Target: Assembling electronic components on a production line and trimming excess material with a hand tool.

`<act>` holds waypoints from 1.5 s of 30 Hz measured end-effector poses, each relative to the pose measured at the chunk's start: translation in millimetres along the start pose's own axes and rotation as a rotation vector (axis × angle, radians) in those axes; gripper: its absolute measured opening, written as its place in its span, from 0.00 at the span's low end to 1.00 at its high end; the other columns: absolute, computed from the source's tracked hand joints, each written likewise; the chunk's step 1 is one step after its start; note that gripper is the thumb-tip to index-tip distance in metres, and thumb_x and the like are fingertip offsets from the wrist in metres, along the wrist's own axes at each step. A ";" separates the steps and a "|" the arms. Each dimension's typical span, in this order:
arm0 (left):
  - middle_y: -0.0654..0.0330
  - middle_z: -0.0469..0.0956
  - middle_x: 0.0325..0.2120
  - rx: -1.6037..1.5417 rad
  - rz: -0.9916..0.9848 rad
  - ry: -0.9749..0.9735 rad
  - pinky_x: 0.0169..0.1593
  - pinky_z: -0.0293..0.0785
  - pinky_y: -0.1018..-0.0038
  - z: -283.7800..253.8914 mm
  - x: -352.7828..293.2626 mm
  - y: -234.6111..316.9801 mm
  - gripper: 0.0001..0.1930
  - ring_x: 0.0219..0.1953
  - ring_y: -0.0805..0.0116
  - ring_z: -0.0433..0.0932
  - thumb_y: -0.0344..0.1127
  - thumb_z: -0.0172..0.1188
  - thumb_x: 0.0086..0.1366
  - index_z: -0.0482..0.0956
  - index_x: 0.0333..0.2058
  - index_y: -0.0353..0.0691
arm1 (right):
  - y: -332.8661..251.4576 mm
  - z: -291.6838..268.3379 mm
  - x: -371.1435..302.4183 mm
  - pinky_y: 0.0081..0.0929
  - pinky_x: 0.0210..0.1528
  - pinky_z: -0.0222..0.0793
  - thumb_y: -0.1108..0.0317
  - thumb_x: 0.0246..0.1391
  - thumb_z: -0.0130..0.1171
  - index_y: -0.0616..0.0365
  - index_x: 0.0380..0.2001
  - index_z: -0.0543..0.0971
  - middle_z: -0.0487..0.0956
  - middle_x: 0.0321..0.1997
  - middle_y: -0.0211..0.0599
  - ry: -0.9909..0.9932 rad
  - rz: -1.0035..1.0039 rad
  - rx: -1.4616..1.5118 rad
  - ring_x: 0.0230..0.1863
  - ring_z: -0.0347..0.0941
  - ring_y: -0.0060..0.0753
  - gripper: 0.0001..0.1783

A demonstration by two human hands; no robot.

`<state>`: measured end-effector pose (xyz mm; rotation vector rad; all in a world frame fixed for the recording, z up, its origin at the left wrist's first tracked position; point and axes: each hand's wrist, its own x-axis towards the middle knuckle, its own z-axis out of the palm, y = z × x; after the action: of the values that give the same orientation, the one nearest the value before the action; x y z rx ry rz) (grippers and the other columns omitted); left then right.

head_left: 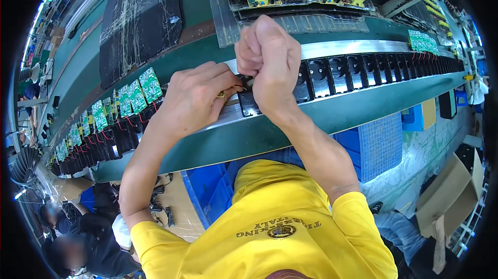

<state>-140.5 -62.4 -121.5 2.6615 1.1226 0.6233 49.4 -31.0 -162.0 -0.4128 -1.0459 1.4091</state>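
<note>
My left hand (pixel 199 94) is closed, its fingertips pinched at the edge of a black plastic housing (pixel 250 105). A small yellowish bit shows at its fingers, too small to name. Just above the same housing is my right hand (pixel 272 63), curled into a fist. Whatever it grips is mostly hidden; only a pale bit shows below the fingers. More black housings (pixel 340 74) stand side by side in a row running right. To the left, several green circuit boards (pixel 150 84) stand at housings, joined by red wires.
A metal rail (pixel 363 48) runs behind the housings on the green bench (pixel 207 152). Stacked trays of yellow components (pixel 306 0) sit at the back. Dark sheets (pixel 142 22) lie back left. Below the bench are blue crates (pixel 381 146) and a cardboard box (pixel 451 196). People sit lower left.
</note>
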 end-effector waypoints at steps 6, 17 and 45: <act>0.61 0.86 0.39 0.003 -0.106 -0.024 0.39 0.80 0.65 -7.1 2.8 20.5 0.04 0.36 0.59 0.84 0.27 0.71 0.70 0.86 0.41 0.41 | -36.8 20.5 9.8 0.23 0.37 0.62 0.61 0.83 0.46 0.56 0.53 0.82 0.76 0.39 0.31 0.223 0.052 -0.004 0.35 0.67 0.23 0.16; 0.65 0.84 0.46 -0.010 -0.236 0.081 0.40 0.79 0.66 7.8 -0.7 33.2 0.03 0.38 0.62 0.84 0.29 0.73 0.72 0.87 0.41 0.42 | -94.6 -16.8 -89.7 0.33 0.45 0.75 0.71 0.56 0.82 0.49 0.49 0.94 0.81 0.52 0.31 -0.217 -0.149 -1.580 0.42 0.74 0.33 0.17; 0.64 0.78 0.45 0.137 -0.166 0.098 0.42 0.78 0.67 22.9 14.6 34.8 0.04 0.41 0.63 0.77 0.29 0.76 0.66 0.88 0.36 0.43 | -76.9 -20.5 -96.1 0.33 0.46 0.75 0.68 0.55 0.83 0.46 0.46 0.96 0.79 0.54 0.32 -0.181 -0.162 -1.626 0.44 0.73 0.35 0.14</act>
<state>-98.9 -76.3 -126.2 2.6363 1.4453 0.6750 127.3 -127.1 -145.7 -1.2998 -2.1683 0.1521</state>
